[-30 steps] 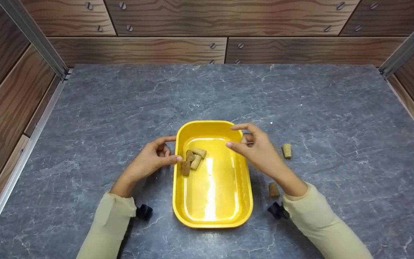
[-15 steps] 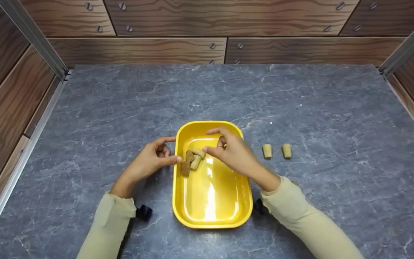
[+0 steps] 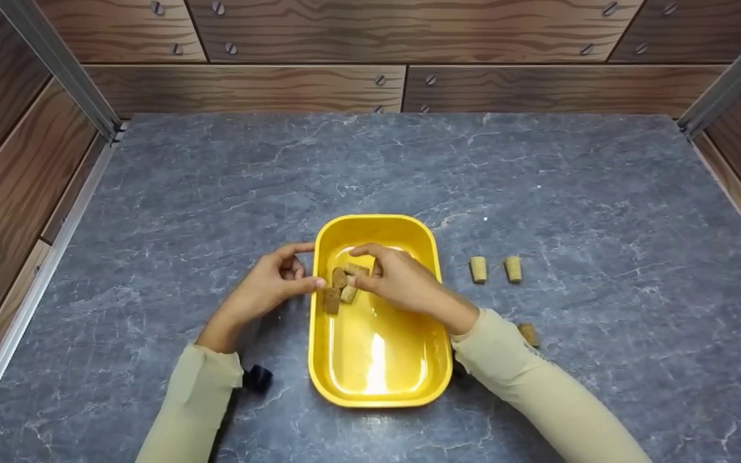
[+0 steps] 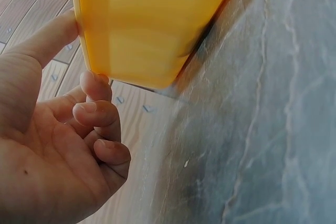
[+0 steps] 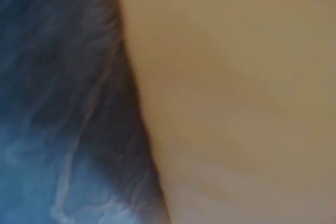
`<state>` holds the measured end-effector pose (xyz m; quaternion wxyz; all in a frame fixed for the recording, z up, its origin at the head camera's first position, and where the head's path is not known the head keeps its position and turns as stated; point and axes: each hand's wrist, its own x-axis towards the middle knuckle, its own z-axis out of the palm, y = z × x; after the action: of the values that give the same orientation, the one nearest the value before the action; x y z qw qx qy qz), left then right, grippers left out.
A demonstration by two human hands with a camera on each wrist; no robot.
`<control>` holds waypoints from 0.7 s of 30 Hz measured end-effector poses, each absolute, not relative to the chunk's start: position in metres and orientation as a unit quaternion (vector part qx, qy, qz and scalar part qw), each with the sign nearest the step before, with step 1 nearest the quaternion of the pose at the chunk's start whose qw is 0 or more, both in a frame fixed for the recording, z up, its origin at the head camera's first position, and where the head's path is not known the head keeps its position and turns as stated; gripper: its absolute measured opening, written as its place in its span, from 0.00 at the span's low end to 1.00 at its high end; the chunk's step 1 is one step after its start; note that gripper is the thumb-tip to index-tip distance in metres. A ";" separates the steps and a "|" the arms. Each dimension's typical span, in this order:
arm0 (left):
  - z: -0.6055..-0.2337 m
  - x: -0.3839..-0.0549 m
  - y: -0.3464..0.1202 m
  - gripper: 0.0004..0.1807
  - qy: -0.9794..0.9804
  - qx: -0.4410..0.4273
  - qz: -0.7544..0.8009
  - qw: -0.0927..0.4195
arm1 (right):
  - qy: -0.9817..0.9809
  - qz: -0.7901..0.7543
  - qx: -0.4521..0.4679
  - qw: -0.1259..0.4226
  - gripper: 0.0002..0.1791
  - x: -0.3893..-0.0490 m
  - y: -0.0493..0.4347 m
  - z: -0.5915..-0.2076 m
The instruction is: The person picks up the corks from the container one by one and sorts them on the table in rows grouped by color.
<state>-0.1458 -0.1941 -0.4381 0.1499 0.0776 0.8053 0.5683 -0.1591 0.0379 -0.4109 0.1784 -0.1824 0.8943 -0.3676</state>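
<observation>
The right hand (image 3: pixel 402 281) reached down inside the yellow tray (image 3: pixel 361 360), its thumb and forefinger spread with a gap between their tips, and the upper pale cork (image 3: pixel 357 269) lay in that gap, on its side; whether either digit touched it could not be told. The thumb tip came in low, over the far end of the lower pale cork (image 3: pixel 348 295), partly covering it. Just left of the thumb lay the upper brown cork (image 3: pixel 339 277), and the lower brown cork (image 3: pixel 332 301) lay nearest the tray's left wall, so that all four were bunched together beyond the tray's middle. The left hand (image 3: pixel 266 285) was at the left rim, thumb and forefinger spread apart along it, both tips touching the tray and the other fingers curled in toward the palm; its thumb tip crossed the rim close to the lower brown cork. Outside the tray, to the right, two pale corks (image 3: pixel 478 270) stood near each other on the marbled table (image 3: pixel 229 186), and a brown cork (image 3: pixel 527 334) sat nearer the person, partly hidden by the right sleeve (image 3: pixel 538 379). The right wrist view was blurred and showed none of the grip.
</observation>
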 end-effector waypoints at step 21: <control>-0.438 -0.146 -0.194 0.34 0.804 0.082 0.571 0.146 | 0.889 -0.305 -0.271 0.208 0.24 -0.158 0.039 -0.425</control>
<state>-0.1459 -0.1940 -0.4377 0.1456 0.0816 0.8035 0.5714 -0.1581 0.0386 -0.4252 0.2081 -0.2705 0.8892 -0.3048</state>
